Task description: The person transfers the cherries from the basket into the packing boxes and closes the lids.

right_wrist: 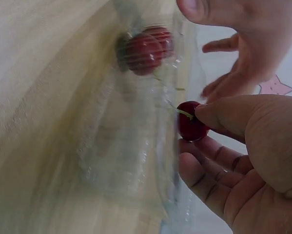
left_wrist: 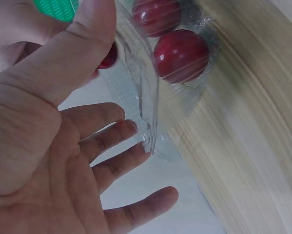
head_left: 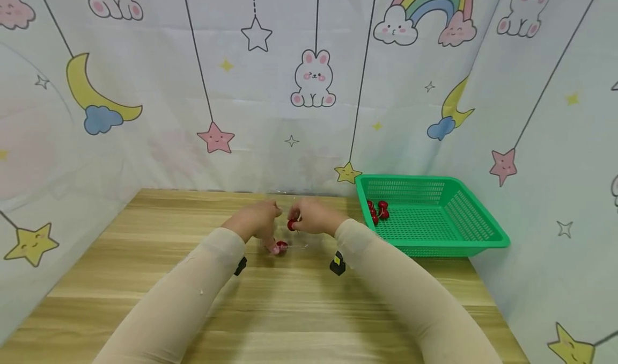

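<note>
A clear plastic box lies on the wooden table between the two hands. Two red cherries sit together at one end of it, seen through its wall in both wrist views. My right hand pinches another cherry between thumb and fingers above the box; its pale green stem points toward the box. At the box's left side is my left hand, its thumb beside the cherry end. Its fingers are spread and loosely bent, with some tips at the plastic edge. Whether they press it I cannot tell.
A green perforated basket stands at the table's right side, with several cherries in its left end. Behind the wooden table hangs a white cloth with cartoon prints, which also runs along both sides.
</note>
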`<state>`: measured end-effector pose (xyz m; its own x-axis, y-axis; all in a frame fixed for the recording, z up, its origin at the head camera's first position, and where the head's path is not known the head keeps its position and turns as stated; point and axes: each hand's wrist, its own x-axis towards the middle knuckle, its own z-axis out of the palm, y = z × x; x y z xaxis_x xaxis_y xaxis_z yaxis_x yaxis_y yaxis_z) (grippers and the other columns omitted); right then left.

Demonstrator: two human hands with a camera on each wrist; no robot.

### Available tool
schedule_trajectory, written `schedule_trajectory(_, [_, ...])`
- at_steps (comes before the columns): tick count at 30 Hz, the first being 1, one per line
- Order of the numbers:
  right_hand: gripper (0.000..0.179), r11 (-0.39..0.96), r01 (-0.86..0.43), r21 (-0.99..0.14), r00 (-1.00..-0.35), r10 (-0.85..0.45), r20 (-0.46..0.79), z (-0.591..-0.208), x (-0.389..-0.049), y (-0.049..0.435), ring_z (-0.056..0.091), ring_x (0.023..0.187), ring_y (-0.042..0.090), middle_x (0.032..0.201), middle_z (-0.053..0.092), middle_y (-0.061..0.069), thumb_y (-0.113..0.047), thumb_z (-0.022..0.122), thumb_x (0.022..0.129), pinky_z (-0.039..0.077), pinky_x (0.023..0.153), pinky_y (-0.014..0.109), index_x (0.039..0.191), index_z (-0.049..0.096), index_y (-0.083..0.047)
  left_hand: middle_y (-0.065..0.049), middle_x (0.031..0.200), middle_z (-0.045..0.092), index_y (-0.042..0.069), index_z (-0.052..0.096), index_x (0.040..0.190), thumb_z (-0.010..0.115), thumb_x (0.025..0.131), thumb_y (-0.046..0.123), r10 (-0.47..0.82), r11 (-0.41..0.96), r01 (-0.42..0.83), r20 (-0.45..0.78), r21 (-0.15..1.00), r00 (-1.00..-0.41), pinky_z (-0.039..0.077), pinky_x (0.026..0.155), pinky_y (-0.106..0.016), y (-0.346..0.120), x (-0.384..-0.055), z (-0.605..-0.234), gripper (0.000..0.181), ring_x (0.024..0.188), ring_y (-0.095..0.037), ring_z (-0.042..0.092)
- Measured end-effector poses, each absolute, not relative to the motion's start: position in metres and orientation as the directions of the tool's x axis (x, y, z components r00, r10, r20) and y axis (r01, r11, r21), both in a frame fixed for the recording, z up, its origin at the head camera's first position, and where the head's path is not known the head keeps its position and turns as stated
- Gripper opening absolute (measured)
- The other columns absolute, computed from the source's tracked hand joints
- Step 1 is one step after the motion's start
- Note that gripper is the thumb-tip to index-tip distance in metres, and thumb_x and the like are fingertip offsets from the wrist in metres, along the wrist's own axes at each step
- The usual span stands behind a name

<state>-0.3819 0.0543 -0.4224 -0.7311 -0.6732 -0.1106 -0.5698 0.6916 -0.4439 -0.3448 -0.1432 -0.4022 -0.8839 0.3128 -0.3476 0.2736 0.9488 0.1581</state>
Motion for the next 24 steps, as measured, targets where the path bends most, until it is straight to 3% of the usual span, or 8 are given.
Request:
schedule_trajectory(8, [0.013,0.688,-0.581,-0.436,-0.722,-0.683,-0.115,-0.438,-0.376,0.039,0.079,0.108,0.021,0.115,0.086,0.005,-0.014,0.078,0.108,0.067,0.098,0.039,0.118,0.086,-0.009,-0.019,0.181,0.042,0.006,0.052,0.170,0.107,0.077,0.048,0.331,0.943,0.300,-0.330,0.142,-0.884,0.047,0.132,-0.059,-0.143,-0.344,-0.403,0.116,0.164,-0.043,0.047])
schedule_trajectory(17, [0.014,0.692,-0.575,-0.436,-0.724,-0.679,-0.122,-0.441,-0.372,0.031,0.080,0.113,0.022,0.116,0.086,0.004,-0.010,0.077,0.107,0.067,0.103,0.042,0.117,0.086,-0.011,-0.019,0.180,0.044,0.017,0.060,0.167,0.108,0.077,0.049,0.334,0.942,0.303,-0.316,0.145,-0.888,0.051,0.128,-0.062,-0.144,-0.341,-0.402,0.107,0.161,-0.044,0.051])
schedule_trajectory(24, [0.017,0.681,-0.576,-0.452,-0.725,-0.681,-0.102,-0.433,-0.377,0.045,0.078,0.115,0.029,0.122,0.083,0.012,-0.011,0.073,0.110,0.066,0.104,0.047,0.121,0.082,-0.002,-0.018,0.184,0.038,0.009,0.051,0.172,0.106,0.079,0.050,0.319,0.947,0.283,-0.334,0.152,-0.887,0.047,0.132,-0.060,-0.145,-0.342,-0.402,0.116,0.166,-0.043,0.044])
